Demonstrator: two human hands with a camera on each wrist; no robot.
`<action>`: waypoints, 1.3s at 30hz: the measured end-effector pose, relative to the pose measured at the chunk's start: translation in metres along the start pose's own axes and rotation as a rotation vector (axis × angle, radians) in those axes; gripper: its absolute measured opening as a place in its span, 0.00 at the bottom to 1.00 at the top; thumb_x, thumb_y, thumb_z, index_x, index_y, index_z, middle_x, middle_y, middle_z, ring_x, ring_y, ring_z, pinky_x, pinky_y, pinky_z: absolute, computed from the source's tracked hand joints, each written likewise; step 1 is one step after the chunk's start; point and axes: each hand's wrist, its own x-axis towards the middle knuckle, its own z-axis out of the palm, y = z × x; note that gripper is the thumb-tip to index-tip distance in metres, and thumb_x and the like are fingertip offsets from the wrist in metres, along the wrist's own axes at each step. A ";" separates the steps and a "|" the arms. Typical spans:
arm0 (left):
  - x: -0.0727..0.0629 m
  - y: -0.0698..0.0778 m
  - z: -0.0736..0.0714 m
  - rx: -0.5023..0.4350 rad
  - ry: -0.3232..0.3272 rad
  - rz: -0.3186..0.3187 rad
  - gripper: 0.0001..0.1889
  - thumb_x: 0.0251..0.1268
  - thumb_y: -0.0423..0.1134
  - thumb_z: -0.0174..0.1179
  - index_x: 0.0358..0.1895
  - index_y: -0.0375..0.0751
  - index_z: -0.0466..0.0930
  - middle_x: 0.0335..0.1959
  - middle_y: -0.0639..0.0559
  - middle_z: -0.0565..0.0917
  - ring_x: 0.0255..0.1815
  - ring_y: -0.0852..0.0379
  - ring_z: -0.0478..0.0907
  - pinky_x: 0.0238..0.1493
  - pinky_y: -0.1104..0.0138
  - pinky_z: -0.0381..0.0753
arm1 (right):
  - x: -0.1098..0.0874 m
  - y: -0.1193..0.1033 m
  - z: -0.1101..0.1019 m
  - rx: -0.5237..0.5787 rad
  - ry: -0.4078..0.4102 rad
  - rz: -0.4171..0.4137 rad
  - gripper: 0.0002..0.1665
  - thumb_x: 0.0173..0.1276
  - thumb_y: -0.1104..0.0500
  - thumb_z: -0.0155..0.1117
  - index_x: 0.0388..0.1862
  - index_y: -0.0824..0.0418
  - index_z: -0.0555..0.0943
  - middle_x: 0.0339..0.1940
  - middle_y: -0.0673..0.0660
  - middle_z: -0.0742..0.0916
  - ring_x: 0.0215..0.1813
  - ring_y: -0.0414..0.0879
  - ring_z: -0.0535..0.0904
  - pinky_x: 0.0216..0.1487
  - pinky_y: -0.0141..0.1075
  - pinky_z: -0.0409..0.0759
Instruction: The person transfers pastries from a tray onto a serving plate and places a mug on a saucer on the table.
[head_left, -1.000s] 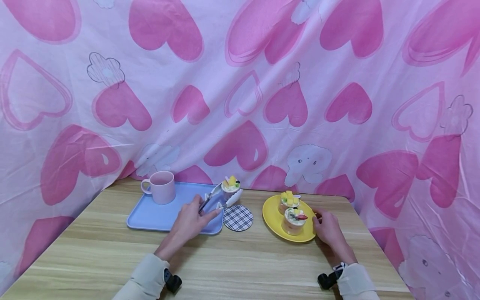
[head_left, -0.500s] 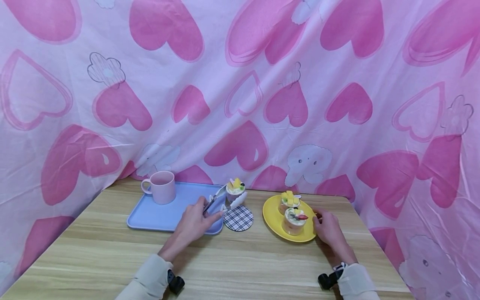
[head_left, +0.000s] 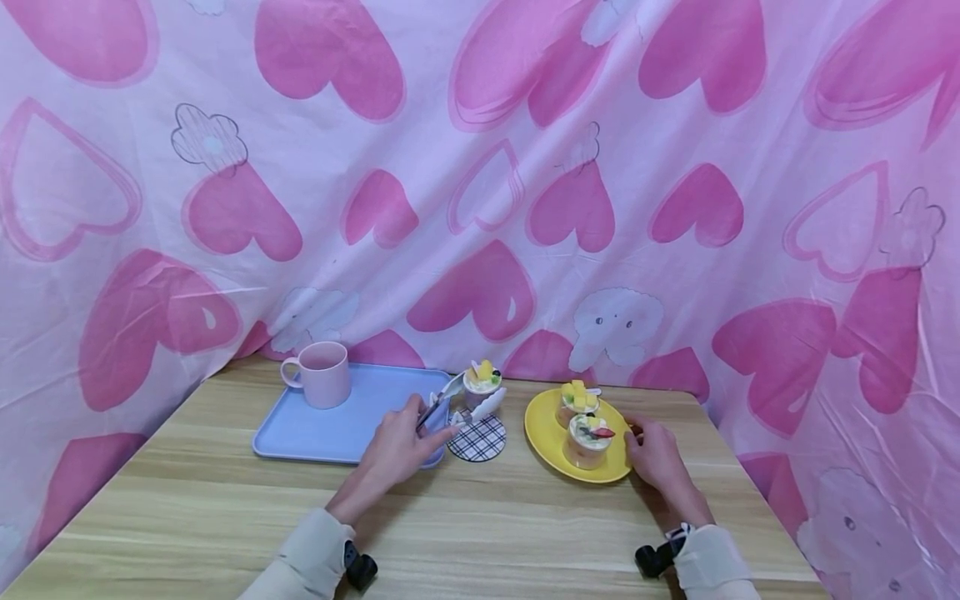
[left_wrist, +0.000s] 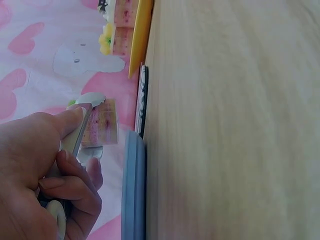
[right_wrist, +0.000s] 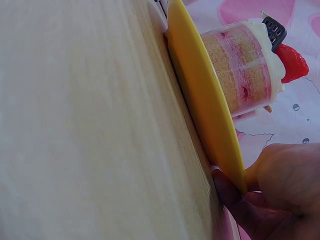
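Observation:
My left hand holds a pair of tongs with pale tips. Between those tips is a clear dessert cup, topped with cream and yellow fruit. In the left wrist view, this layered cake cup hangs clear of the table, beside a round checked coaster. My right hand pinches the right rim of a yellow plate, thumb and finger on either side of its edge. Two more dessert cups stand on the plate, the front one topped with a strawberry slice.
A light blue tray lies at the left, bearing a pink mug on its back left part. The coaster sits between tray and plate. A pink heart-print cloth hangs right behind the wooden table.
My left hand has moved right with the tongs and the dessert cup, from above the tray's right edge to the back of the coaster. The right hand and plate have stayed still.

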 end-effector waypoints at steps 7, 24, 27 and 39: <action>0.000 0.003 0.009 0.007 -0.004 0.024 0.32 0.64 0.62 0.76 0.52 0.38 0.76 0.26 0.51 0.78 0.23 0.57 0.75 0.22 0.65 0.74 | 0.000 0.000 -0.001 -0.004 0.009 -0.017 0.25 0.82 0.66 0.56 0.72 0.75 0.76 0.53 0.71 0.87 0.46 0.54 0.83 0.42 0.40 0.86; 0.000 0.017 0.023 0.007 -0.032 0.072 0.33 0.65 0.64 0.75 0.55 0.39 0.77 0.29 0.51 0.80 0.29 0.55 0.77 0.28 0.64 0.76 | 0.002 0.000 -0.002 -0.008 0.016 -0.015 0.25 0.82 0.64 0.56 0.73 0.75 0.75 0.55 0.72 0.87 0.48 0.56 0.84 0.42 0.39 0.87; 0.001 0.018 0.025 0.001 -0.034 0.075 0.33 0.65 0.64 0.75 0.56 0.39 0.77 0.31 0.50 0.82 0.31 0.56 0.78 0.30 0.64 0.78 | 0.003 0.000 -0.002 -0.007 0.014 -0.016 0.26 0.83 0.64 0.56 0.74 0.74 0.75 0.56 0.72 0.87 0.48 0.56 0.83 0.42 0.39 0.87; 0.003 0.021 0.038 -0.030 -0.067 0.100 0.35 0.66 0.64 0.74 0.60 0.39 0.77 0.41 0.44 0.88 0.37 0.57 0.82 0.35 0.65 0.82 | 0.002 0.002 0.001 0.011 -0.001 0.012 0.26 0.83 0.65 0.56 0.75 0.74 0.74 0.55 0.71 0.86 0.46 0.54 0.82 0.40 0.39 0.86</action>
